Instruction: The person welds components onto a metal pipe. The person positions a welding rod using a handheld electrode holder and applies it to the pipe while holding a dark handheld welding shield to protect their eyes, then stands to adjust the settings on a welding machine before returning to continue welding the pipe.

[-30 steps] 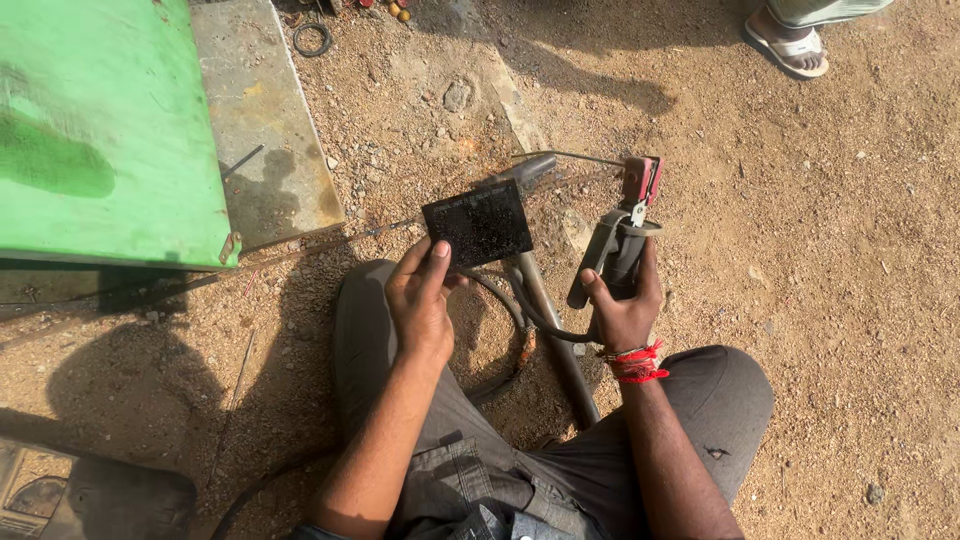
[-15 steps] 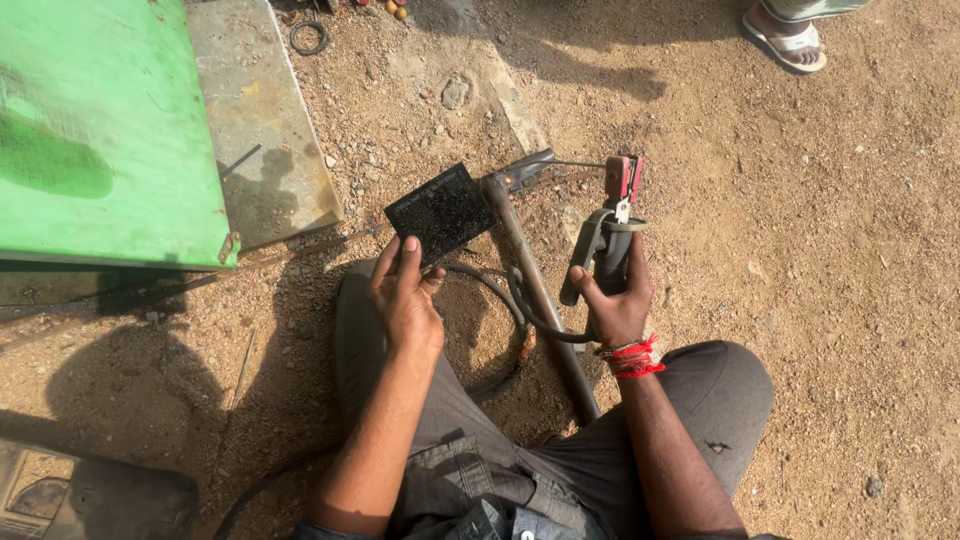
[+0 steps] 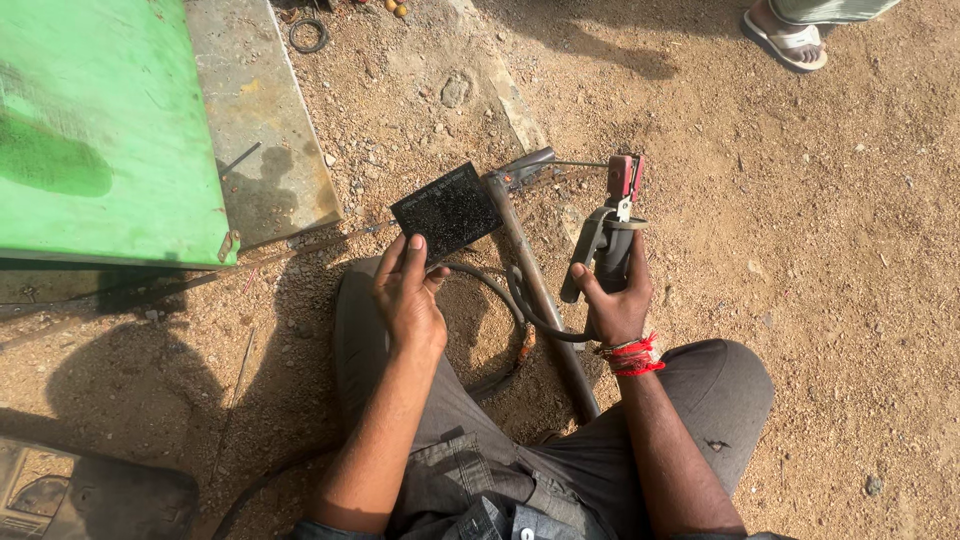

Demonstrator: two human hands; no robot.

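Dark rectangular welding shield is lying tilted on sandy ground, left hand pinching its lower edge; right hand is gripping one grey electrode holder beside one rusty metal pipe, near one green metal panel.

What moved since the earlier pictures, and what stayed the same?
The left hand slid the dark square plate a little leftward, off the metal bar. The right hand kept its grip on the welding electrode holder, rod tip near the bar's end. The green panel stayed put.
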